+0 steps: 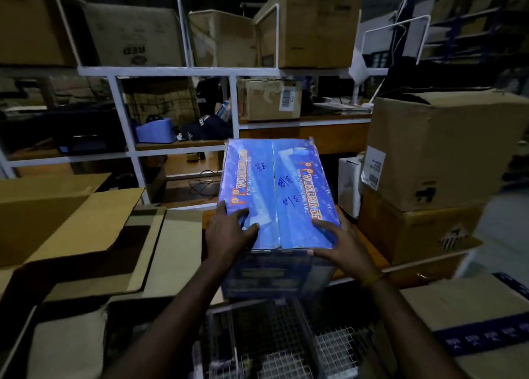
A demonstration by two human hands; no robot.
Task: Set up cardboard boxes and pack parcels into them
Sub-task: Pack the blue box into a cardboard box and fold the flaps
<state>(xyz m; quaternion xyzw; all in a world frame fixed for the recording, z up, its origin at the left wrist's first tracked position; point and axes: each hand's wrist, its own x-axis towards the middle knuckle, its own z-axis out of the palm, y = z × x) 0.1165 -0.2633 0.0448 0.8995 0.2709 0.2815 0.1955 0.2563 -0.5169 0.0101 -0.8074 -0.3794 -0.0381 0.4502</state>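
Head view: left hand (229,232) and right hand (342,248) press flat, fingers spread, on the blue box (274,189), gripping nothing; if pressure eases, its flaps may spring open.

I see a blue printed tape carton (274,195), top flaps closed along a centre seam, pen marks on top. Left of it, a brown cardboard box (65,224) lies open, flaps splayed.

Glossy printed blue box (274,195), matt brown cardboard cartons (440,149), white-painted metal shelving (177,71).
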